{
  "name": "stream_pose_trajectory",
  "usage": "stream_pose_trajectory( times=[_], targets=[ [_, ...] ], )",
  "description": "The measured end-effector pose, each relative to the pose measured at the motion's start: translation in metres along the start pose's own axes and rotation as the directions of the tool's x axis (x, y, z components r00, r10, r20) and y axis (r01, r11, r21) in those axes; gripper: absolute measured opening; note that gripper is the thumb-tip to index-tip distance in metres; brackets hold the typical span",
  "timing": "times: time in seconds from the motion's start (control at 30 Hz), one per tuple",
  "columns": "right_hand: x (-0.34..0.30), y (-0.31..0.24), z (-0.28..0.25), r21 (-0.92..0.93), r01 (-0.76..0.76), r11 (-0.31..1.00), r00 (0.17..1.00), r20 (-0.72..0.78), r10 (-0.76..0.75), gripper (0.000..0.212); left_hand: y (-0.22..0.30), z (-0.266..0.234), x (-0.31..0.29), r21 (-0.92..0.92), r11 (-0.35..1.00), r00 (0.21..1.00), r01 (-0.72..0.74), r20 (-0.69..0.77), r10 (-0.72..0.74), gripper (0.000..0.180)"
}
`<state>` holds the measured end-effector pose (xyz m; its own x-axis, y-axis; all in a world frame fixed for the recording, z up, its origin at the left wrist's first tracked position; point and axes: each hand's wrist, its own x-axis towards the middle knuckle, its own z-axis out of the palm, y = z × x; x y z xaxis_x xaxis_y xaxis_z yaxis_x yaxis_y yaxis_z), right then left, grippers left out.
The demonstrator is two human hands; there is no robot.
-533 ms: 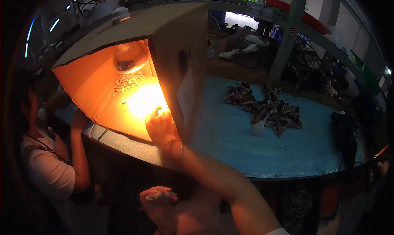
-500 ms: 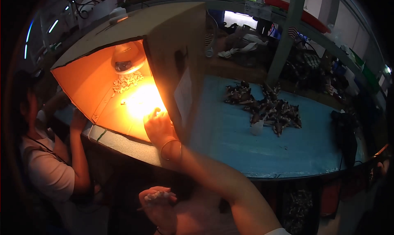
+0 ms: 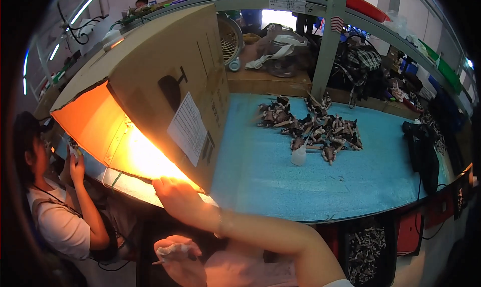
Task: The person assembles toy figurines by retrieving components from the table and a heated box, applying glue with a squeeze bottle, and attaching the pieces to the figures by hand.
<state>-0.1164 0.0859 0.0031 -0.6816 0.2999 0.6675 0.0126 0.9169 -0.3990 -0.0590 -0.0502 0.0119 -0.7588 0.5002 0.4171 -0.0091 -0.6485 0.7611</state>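
Note:
My right hand is at the front lower edge of an upturned cardboard box, whose inside glows orange with strong light. Its fingers look curled together; glare and blur hide whatever they may hold. Lower down, close to my body, my left hand is closed around small white pieces, one with a thin end poking out past the fingers. Under the box opening lies a pale board with a green band across it. The lamp and the heap of pale pieces inside are hidden by the box wall.
A blue tabletop spreads right of the box, bearing a pile of small brown-and-white figures and a small white bottle. Dark cloth lies at its right. A grey post stands behind. Another person sits at left.
My right hand has drawn back from the bright inside of the box to its front edge. The view has shifted, showing more of the box's side and hiding the lamp.

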Motion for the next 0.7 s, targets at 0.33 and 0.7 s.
stream_pose_trajectory(
  times=[0.33,0.7],
  targets=[
    [-0.126,0.029,-0.176,0.545,-0.480,0.687,0.849,0.093,0.520,0.017,-0.050,0.050,-0.002,-0.056,0.895,0.826,0.442,0.414,-0.382,0.024],
    [-0.160,0.034,-0.221,0.352,-0.310,0.883,0.879,-0.248,0.407,0.021,-0.075,0.087,-0.024,-0.042,0.734,0.643,0.678,0.519,-0.564,0.026]
  ],
)
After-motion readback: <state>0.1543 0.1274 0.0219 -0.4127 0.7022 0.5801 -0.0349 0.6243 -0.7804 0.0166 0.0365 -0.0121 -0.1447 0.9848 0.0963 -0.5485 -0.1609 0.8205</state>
